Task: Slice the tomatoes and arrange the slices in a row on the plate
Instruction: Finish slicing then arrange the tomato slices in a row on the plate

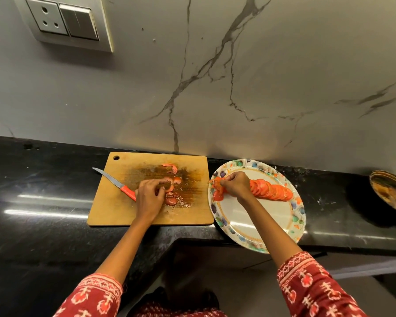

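A wooden cutting board (114, 209) lies on the black counter, wet with tomato juice and seeds. A few tomato slices (171, 200) and an end piece (170, 167) rest on it. My left hand (149, 197) pinches a tomato slice (169, 183) on the board. To the right stands a white plate with a coloured rim (256, 225). A row of overlapping tomato slices (272, 191) runs across it. My right hand (236, 185) holds a tomato slice (217, 185) at the left end of that row. A red-handled knife (117, 183) lies on the board's left part.
The plate overhangs the counter's front edge (215, 240). A dark pan with food remains (391, 191) sits at the far right. The marble wall (215, 88) rises right behind the board, with a socket and switch (64, 21) at upper left.
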